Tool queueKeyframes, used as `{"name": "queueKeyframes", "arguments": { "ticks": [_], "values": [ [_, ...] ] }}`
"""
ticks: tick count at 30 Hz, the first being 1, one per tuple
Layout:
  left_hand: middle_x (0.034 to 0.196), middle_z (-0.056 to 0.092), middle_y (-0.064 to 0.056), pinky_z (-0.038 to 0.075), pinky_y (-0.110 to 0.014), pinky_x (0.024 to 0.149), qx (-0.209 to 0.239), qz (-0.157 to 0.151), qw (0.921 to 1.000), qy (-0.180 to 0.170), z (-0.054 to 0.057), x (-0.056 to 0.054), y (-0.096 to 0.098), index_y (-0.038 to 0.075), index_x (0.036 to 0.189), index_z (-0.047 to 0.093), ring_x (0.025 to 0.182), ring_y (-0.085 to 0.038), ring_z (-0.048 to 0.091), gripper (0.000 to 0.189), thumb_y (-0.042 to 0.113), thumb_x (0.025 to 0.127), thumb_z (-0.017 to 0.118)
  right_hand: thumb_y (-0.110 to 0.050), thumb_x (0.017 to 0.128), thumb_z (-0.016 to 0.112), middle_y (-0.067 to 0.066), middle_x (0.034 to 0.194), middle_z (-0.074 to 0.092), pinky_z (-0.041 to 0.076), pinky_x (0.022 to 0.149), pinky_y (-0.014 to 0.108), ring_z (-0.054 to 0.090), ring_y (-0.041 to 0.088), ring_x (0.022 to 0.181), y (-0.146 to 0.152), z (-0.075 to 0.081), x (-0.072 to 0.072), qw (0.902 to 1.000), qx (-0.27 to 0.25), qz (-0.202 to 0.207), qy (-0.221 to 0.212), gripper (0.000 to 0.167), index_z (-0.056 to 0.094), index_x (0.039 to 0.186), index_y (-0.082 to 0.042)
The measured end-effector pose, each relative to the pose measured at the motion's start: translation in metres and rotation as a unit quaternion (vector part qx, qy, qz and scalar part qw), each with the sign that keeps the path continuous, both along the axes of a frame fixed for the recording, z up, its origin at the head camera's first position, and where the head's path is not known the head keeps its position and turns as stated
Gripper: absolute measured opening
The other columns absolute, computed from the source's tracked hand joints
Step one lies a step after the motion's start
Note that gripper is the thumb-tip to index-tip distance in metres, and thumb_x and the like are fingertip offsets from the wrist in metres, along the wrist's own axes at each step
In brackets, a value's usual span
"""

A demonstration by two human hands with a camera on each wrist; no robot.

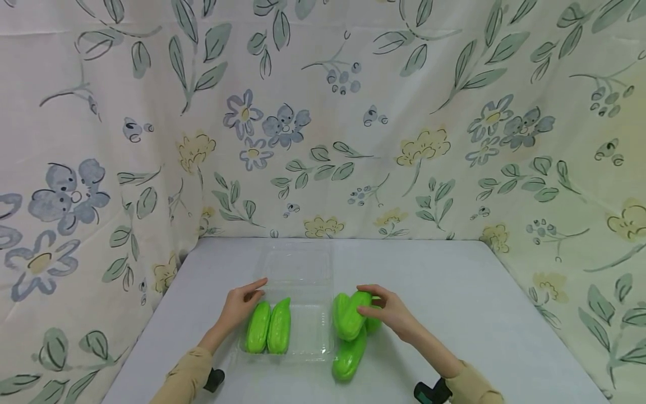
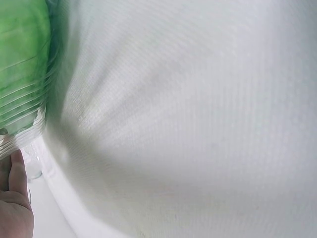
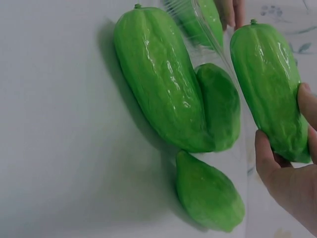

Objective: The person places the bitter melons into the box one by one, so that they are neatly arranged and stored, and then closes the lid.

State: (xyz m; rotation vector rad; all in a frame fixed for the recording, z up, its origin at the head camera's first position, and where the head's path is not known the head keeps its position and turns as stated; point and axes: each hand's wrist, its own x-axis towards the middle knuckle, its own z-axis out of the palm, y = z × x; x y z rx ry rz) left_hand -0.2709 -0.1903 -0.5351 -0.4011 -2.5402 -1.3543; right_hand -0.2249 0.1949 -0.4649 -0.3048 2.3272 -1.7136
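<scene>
My left hand [image 1: 239,307] is at the back left corner of an open clear plastic clamshell box [image 1: 309,331], pinching its rim. Two glossy green cucumbers [image 1: 279,326] lie side by side in the box's left half. In the left wrist view, my fingers [image 2: 18,173] show at the ribbed wall of the box. To the right of the box, my right hand [image 1: 393,314] grips another cucumber [image 3: 267,89] between thumb and fingers, lifted over the pile. Beneath it lie three more: a long cucumber [image 3: 158,79], one beside it [image 3: 218,106], and one apart [image 3: 210,193].
The box's lid [image 1: 298,265] is folded back flat toward the rear of the white table [image 1: 429,275]. A floral curtain [image 1: 323,129] hangs behind the table and along both sides. Dark wrist devices [image 1: 431,391] sit near both sleeves.
</scene>
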Motion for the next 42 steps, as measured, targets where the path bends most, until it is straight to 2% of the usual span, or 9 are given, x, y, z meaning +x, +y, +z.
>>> {"name": "queueKeyframes", "arguments": {
  "ticks": [4, 17, 22, 25, 28, 31, 37, 39, 42],
  "values": [
    [0.116, 0.068, -0.015, 0.046, -0.018, 0.062, 0.003, -0.001, 1.0000, 0.001, 0.000, 0.001, 0.001, 0.006, 0.124, 0.063, 0.084, -0.023, 0.068, 0.034, 0.005, 0.090, 0.063, -0.021, 0.084, 0.073, 0.016, 0.138, 0.048, 0.049, 0.085, 0.029, 0.056, 0.029, 0.112, -0.005, -0.001, -0.001, 1.0000, 0.000, 0.001, 0.002, 0.055, 0.053, 0.133, -0.007],
    [0.116, 0.068, -0.014, 0.047, -0.019, 0.064, 0.003, 0.001, 1.0000, 0.005, 0.000, 0.000, 0.001, 0.005, 0.124, 0.063, 0.087, -0.022, 0.069, 0.034, 0.004, 0.089, 0.063, -0.020, 0.084, 0.073, 0.017, 0.138, 0.046, 0.050, 0.085, 0.029, 0.054, 0.033, 0.115, -0.023, 0.004, -0.002, 0.9998, -0.013, 0.013, 0.011, 0.053, 0.054, 0.132, -0.007],
    [0.115, 0.068, -0.016, 0.045, -0.019, 0.061, 0.001, -0.001, 1.0000, 0.005, -0.001, -0.001, 0.000, 0.005, 0.124, 0.063, 0.079, -0.012, 0.066, 0.034, 0.005, 0.090, 0.063, -0.021, 0.084, 0.072, 0.015, 0.138, 0.048, 0.050, 0.087, 0.033, 0.053, 0.033, 0.116, -0.032, 0.005, -0.003, 0.9996, -0.017, 0.022, 0.005, 0.053, 0.054, 0.133, -0.009],
    [0.113, 0.068, -0.018, 0.043, -0.019, 0.058, 0.004, -0.003, 1.0000, 0.004, -0.001, -0.001, 0.000, 0.004, 0.124, 0.063, 0.071, -0.003, 0.057, 0.034, 0.005, 0.090, 0.063, -0.021, 0.084, 0.072, 0.015, 0.137, 0.050, 0.051, 0.087, 0.034, 0.054, 0.031, 0.116, -0.038, 0.006, -0.003, 0.9994, -0.021, 0.027, 0.005, 0.052, 0.054, 0.132, -0.010],
    [0.111, 0.069, -0.019, 0.041, -0.019, 0.057, 0.004, -0.005, 1.0000, 0.004, -0.001, -0.001, 0.000, 0.004, 0.124, 0.063, 0.066, 0.001, 0.051, 0.034, 0.005, 0.090, 0.063, -0.020, 0.084, 0.073, 0.015, 0.137, 0.050, 0.051, 0.086, 0.032, 0.053, 0.032, 0.116, -0.044, 0.007, -0.003, 0.9991, -0.028, 0.031, 0.007, 0.052, 0.055, 0.132, -0.010],
    [0.111, 0.069, -0.018, 0.042, -0.019, 0.057, 0.002, -0.004, 1.0000, -0.002, 0.000, 0.000, 0.000, 0.004, 0.125, 0.062, 0.069, -0.005, 0.056, 0.034, 0.006, 0.090, 0.062, -0.020, 0.083, 0.073, 0.014, 0.136, 0.051, 0.051, 0.083, 0.030, 0.055, 0.032, 0.115, -0.050, 0.008, -0.003, 0.9989, -0.026, 0.037, 0.014, 0.052, 0.055, 0.132, -0.010],
    [0.111, 0.070, -0.016, 0.044, -0.019, 0.060, 0.003, 0.001, 0.9997, -0.026, 0.001, 0.001, 0.000, 0.007, 0.127, 0.061, 0.084, -0.026, 0.067, 0.036, 0.007, 0.092, 0.061, -0.020, 0.084, 0.073, 0.013, 0.135, 0.052, 0.051, 0.081, 0.029, 0.057, 0.031, 0.112, -0.061, 0.007, -0.004, 0.9982, -0.014, 0.052, 0.026, 0.051, 0.056, 0.130, -0.012],
    [0.111, 0.069, -0.017, 0.044, -0.019, 0.059, 0.002, 0.001, 0.9997, -0.024, 0.000, 0.001, 0.000, 0.007, 0.127, 0.061, 0.083, -0.024, 0.067, 0.036, 0.007, 0.091, 0.061, -0.021, 0.083, 0.074, 0.013, 0.135, 0.053, 0.051, 0.082, 0.030, 0.056, 0.030, 0.113, -0.065, 0.006, -0.004, 0.9980, -0.015, 0.056, 0.024, 0.050, 0.057, 0.130, -0.013],
    [0.109, 0.070, -0.018, 0.042, -0.019, 0.055, 0.003, 0.001, 0.9998, -0.020, 0.000, 0.000, 0.001, 0.006, 0.127, 0.061, 0.073, -0.014, 0.063, 0.036, 0.006, 0.091, 0.062, -0.021, 0.083, 0.074, 0.012, 0.135, 0.053, 0.050, 0.083, 0.032, 0.055, 0.030, 0.114, -0.070, 0.004, -0.004, 0.9978, -0.016, 0.061, 0.019, 0.049, 0.057, 0.129, -0.014]
  ]
}}
